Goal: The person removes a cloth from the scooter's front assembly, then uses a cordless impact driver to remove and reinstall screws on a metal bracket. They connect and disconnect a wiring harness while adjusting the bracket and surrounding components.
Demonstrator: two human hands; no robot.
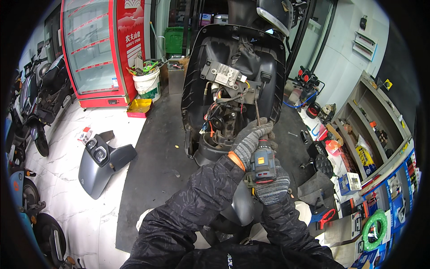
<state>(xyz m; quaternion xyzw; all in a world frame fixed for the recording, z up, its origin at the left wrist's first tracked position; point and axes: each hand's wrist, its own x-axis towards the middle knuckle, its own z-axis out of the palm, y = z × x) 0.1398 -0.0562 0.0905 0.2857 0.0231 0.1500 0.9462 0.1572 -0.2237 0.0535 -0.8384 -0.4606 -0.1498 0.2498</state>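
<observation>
In my gloved right hand [274,187] is a cordless drill [264,162], gripped by its handle and pointing away from me. My gloved left hand [251,140] is closed around the long thin driver bit [257,107] just ahead of the chuck. The bit reaches into the opened front of a scooter, whose black inner panel [190,89] stands upright before me. A silver control box [225,74] sits in the panel's middle, with loose coloured wires [210,119] below it. The exact spot that the bit's tip touches is too small to tell.
A grey scooter front cover [101,166] lies on the white floor at left, beyond the black mat [148,179]. Parked scooters [33,105] line the left side. A red display fridge [127,54] and a white bucket [147,84] stand behind. Shelves [376,121] and boxes crowd the right.
</observation>
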